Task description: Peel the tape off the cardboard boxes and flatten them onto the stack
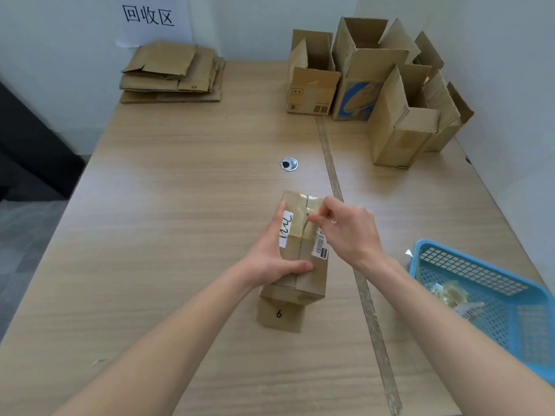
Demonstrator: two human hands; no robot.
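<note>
At counter (180, 181) centre, near edge, small taped box (300, 253) lay on side; our left hand (270, 259) clasped its near side, thumb across seam, so box wouldn't shift. Our right hand (348, 229) pinched tape (303, 219) by top seam, apparently lifting strip. Blue basket (492, 283) sat right for scraps. Flattened stack (172, 73) waited far left, open boxes (369, 85) far right
</note>
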